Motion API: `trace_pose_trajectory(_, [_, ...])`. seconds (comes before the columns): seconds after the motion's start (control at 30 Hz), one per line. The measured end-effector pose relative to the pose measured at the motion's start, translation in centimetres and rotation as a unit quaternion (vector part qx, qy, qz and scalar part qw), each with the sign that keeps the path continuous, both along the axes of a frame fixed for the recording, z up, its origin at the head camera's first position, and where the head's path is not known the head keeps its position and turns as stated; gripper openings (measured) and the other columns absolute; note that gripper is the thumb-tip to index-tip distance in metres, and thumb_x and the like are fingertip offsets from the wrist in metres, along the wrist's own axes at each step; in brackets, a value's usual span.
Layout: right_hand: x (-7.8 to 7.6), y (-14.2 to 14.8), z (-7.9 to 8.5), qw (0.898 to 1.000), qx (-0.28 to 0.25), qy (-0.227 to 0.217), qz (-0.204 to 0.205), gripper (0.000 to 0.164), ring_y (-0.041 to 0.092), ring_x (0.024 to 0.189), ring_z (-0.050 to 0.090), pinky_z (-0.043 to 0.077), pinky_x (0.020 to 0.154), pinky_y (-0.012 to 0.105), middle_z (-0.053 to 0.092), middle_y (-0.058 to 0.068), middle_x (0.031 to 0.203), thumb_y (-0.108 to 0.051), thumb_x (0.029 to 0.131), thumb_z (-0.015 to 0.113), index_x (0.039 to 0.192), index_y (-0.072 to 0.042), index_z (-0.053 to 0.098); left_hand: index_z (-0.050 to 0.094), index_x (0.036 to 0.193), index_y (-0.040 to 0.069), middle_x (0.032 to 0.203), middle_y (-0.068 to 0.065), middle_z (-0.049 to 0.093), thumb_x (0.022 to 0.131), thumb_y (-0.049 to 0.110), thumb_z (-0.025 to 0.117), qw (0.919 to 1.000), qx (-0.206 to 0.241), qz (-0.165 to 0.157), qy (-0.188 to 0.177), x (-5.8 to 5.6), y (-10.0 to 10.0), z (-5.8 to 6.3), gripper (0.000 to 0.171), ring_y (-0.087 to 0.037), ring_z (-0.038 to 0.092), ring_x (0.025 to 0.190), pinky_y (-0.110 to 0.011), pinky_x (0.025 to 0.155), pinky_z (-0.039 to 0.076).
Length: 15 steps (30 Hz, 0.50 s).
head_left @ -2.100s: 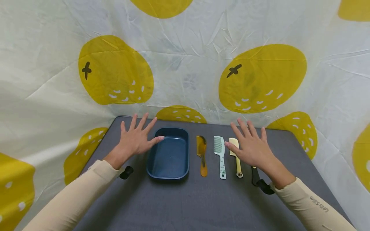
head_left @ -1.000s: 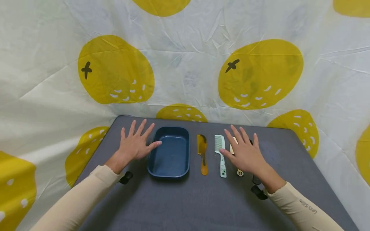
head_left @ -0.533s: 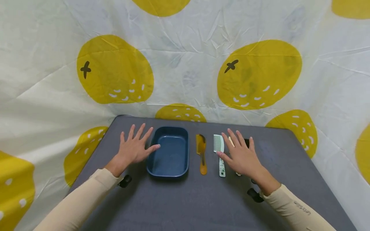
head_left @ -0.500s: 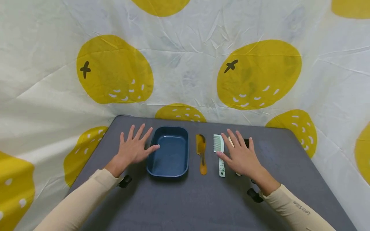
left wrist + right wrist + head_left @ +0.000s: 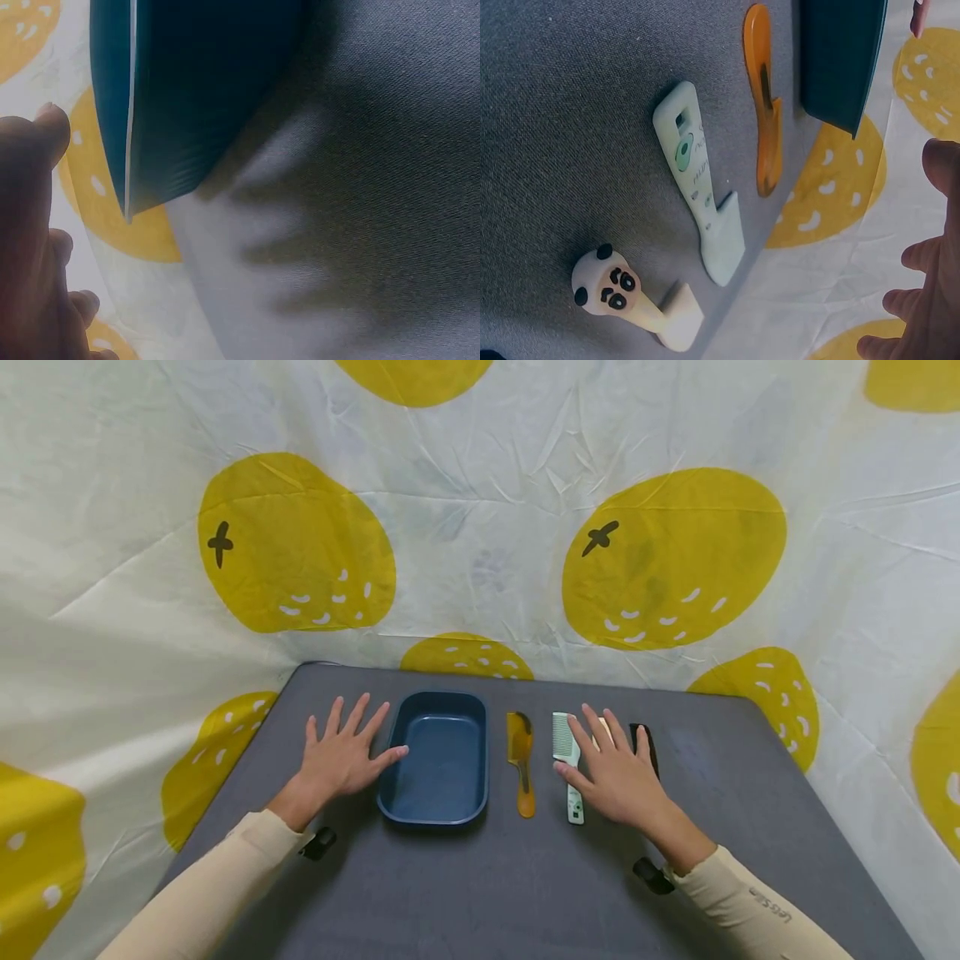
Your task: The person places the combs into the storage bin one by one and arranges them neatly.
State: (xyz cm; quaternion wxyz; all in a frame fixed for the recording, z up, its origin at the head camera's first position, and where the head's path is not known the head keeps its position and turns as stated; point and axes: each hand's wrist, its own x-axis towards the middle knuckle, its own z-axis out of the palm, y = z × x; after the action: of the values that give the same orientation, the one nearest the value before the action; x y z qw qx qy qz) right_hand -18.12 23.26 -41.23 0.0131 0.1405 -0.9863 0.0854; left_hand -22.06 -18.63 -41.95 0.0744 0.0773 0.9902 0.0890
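My left hand (image 5: 337,764), fingers spread, hovers by the left side of a dark blue rectangular basin (image 5: 435,819), its thumb overlapping the rim in the head view. Holding nothing, my right hand (image 5: 618,781) spreads its fingers above the combs. Its thumb and index finger overlap a mint-green comb (image 5: 575,806). Mostly hidden under that hand is a cream comb, whose panda-headed handle (image 5: 607,285) shows in the right wrist view. An amber comb (image 5: 521,760) lies between basin and mint comb. Partly covered, a black comb (image 5: 652,752) lies rightmost.
A grey cloth-covered table (image 5: 480,893) carries everything. Behind and beside it hangs a white curtain (image 5: 480,552) with big yellow fruit prints. Black wrist cameras (image 5: 320,843) sit under both wrists. The basin holds nothing.
Both hands have drifted towards the person, fingers still spread. The right hand has also shifted left, covering more of the mint and cream combs and uncovering the black comb's far end.
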Motion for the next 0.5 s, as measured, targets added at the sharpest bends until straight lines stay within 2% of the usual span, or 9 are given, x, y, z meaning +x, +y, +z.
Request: trace_pose_trajectory(0.5, [-0.32, -0.47, -0.75, 1.0, -0.007, -0.008, 0.005, 0.078, 0.045, 0.161, 0.014, 0.007, 0.119, 0.081, 0.014, 0.013, 0.176, -0.056, 0.105, 0.052, 0.167, -0.017, 0.026, 0.014, 0.169, 0.028, 0.178, -0.013, 0.003, 0.095, 0.081, 0.042, 0.9999, -0.003, 0.009, -0.01, -0.31, 0.37, -0.33, 0.096, -0.05, -0.004, 0.161, -0.08, 0.121, -0.005])
